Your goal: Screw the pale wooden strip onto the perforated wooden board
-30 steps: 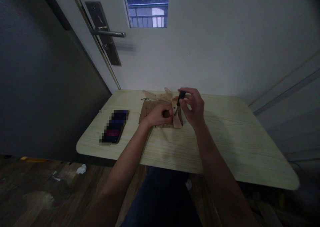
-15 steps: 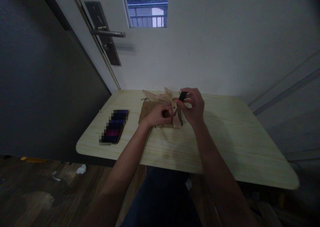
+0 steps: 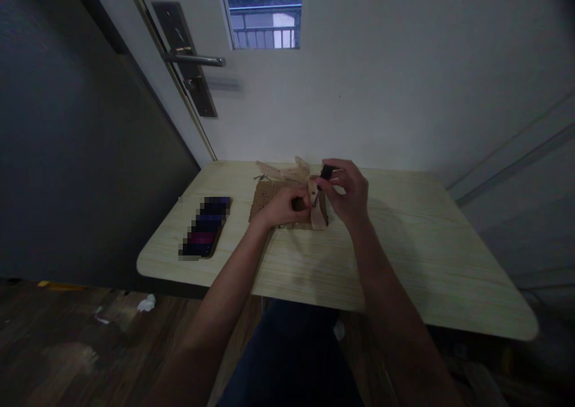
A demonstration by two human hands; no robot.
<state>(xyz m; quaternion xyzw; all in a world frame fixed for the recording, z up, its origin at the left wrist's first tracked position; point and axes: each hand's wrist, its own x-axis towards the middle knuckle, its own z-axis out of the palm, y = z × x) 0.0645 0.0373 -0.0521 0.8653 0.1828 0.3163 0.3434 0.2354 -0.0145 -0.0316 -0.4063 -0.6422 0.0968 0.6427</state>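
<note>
My right hand (image 3: 349,188) grips a small screwdriver (image 3: 327,172) by its black handle. Its thin metal shaft slants down to the left, with the tip close to my left fingertips. Over a brown cardboard piece (image 3: 265,196) dotted with small holes, my left hand (image 3: 287,206) is closed in a pinch; what it holds, if anything, is too small to make out. A pale tan strip (image 3: 318,217) with dark spots runs along the cardboard's right end, under the screwdriver. Behind the cardboard lie crumpled tan strips (image 3: 287,171).
Several small dark screws or nails (image 3: 260,178) lie at the cardboard's back left corner. A phone (image 3: 206,227), partly pixelated, rests to the left on the light wooden table (image 3: 404,263). The white door (image 3: 381,84) with a metal handle (image 3: 202,61) stands behind the table.
My right hand has turned the screwdriver slightly, and its handle has shifted a little left and down. My left hand and the cardboard have stayed in place.
</note>
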